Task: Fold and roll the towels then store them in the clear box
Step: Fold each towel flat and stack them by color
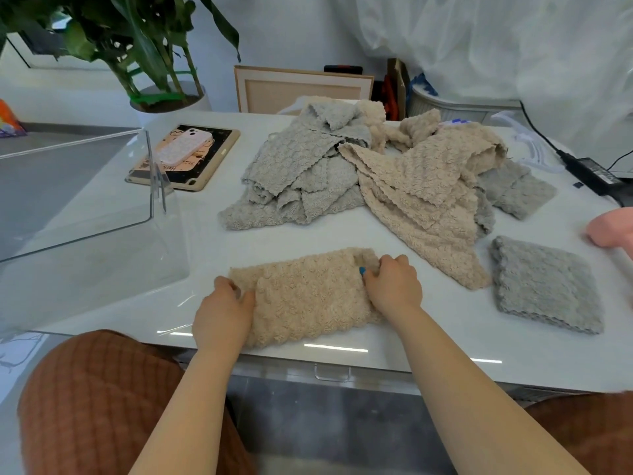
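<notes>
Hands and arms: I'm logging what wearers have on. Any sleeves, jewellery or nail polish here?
The left forearm and right forearm are bare, no sleeves in view. The left hand and right hand show no gloves, watch or rings that I can see. One right-hand nail is painted teal-blue.

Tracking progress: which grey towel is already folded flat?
The grey square lying alone at the right, apart from the crumpled pile.
</notes>
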`<state>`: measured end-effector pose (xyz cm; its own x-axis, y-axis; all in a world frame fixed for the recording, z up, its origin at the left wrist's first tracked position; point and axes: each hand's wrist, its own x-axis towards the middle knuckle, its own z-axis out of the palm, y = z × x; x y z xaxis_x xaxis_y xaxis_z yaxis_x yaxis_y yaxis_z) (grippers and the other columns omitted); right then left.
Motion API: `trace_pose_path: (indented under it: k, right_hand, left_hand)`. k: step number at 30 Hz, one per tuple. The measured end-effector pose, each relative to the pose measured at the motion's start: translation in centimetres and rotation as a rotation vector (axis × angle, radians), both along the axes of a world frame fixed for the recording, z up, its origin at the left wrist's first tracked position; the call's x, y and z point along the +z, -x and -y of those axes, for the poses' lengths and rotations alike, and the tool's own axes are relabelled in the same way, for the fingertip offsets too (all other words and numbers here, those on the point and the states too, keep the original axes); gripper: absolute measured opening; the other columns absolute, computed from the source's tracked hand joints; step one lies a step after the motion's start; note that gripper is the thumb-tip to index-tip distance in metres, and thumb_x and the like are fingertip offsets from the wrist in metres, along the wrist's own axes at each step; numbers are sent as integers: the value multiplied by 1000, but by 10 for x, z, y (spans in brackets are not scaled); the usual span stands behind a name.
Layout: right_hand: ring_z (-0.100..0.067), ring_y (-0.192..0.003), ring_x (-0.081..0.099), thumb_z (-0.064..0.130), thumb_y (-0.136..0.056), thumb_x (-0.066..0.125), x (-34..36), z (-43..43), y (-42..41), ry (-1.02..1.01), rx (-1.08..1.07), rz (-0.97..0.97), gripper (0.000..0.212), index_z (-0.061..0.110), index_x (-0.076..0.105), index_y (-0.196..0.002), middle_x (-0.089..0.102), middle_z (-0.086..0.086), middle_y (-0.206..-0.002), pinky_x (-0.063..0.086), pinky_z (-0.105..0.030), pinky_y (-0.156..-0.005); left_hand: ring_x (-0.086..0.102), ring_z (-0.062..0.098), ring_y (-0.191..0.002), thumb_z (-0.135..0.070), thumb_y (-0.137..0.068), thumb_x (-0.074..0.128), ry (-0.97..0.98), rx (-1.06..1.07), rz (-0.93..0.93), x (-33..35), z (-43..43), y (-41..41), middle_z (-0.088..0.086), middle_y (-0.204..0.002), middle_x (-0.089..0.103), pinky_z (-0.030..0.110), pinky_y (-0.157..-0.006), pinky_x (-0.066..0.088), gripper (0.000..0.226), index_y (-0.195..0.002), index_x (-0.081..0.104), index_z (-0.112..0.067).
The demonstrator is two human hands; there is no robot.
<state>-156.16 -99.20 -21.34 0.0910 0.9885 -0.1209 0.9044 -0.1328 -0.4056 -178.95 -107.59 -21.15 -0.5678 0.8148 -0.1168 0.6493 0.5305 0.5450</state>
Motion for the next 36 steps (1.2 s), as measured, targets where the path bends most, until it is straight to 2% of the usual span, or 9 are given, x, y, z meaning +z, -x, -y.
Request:
trace_pose_path:
  k: [3,6,8,12,16,21,25,32,36]
  right_hand:
    - [-28,-78,55,29,-96,45,2,5,-4,-72,6,-211,19,13,42,-88,52,-5,-82,36,-32,-56]
    - [-26,-67,54,34,-96,47,9,18,-24,-221,-103,-235,20,14,44,-95,57,-5,-74,33,-30,-50]
    - [-25,-67,54,35,-95,49,9,25,-35,-255,-166,-193,21,16,46,-102,59,-5,-77,33,-29,-50]
    - [-24,-86,53,29,-91,54,-5,27,-43,-174,-154,-91,20,13,55,-104,54,-5,-103,44,-33,-62]
    - [-30,-100,50,18,-90,52,-5,15,-47,-260,-157,-97,17,9,61,-101,53,-10,-108,47,-41,-77]
    - [-30,-101,50,12,-91,47,-10,4,-35,-262,-110,-20,21,8,57,-109,56,-11,-108,38,-39,-79]
    - [-32,-93,52,9,-92,46,-25,8,-34,-294,-77,40,16,4,56,-102,56,-13,-101,30,-36,-72]
    - [-21,-65,44,12,-98,39,-20,10,-33,-415,-99,-155,11,11,41,-88,45,2,-71,35,-36,-65]
    - [-24,-60,45,14,-100,33,-14,-1,-32,-232,-44,25,15,5,42,-108,52,-3,-69,29,-32,-54]
  left_hand:
    - [57,28,-77,-23,-96,50,-252,-17,73,-2,-5,-2,10,-86,61,33,-60,38,13,-103,43,-14]
    - [56,23,-76,-24,-97,50,-382,-55,117,0,-13,-9,8,-87,60,31,-56,36,9,-100,44,-18]
    - [55,21,-79,-28,-97,49,-353,-111,29,-1,-19,-15,6,-100,57,31,-64,38,17,-107,50,-14]
    - [55,29,-85,-25,-96,50,-229,-228,-249,-16,-19,-25,9,-117,43,35,-57,44,27,-117,53,-8]
    - [54,26,-93,-18,-94,51,-260,-179,-159,-18,-18,-22,10,-120,40,35,-65,45,25,-115,54,-4]
    - [49,21,-91,-12,-93,53,-390,-132,-172,-19,-21,-17,11,-113,41,33,-68,44,12,-100,59,-4]
    - [51,33,-86,-8,-91,55,-381,-137,-279,-35,-24,-19,18,-99,52,40,-68,42,13,-100,61,0]
    - [47,28,-83,-4,-94,47,-488,-103,-206,-35,-23,-18,14,-92,53,38,-71,36,10,-98,56,-3]
    - [49,28,-80,-5,-95,46,-449,-107,-231,-39,-26,-16,11,-87,56,35,-70,31,10,-97,55,-4]
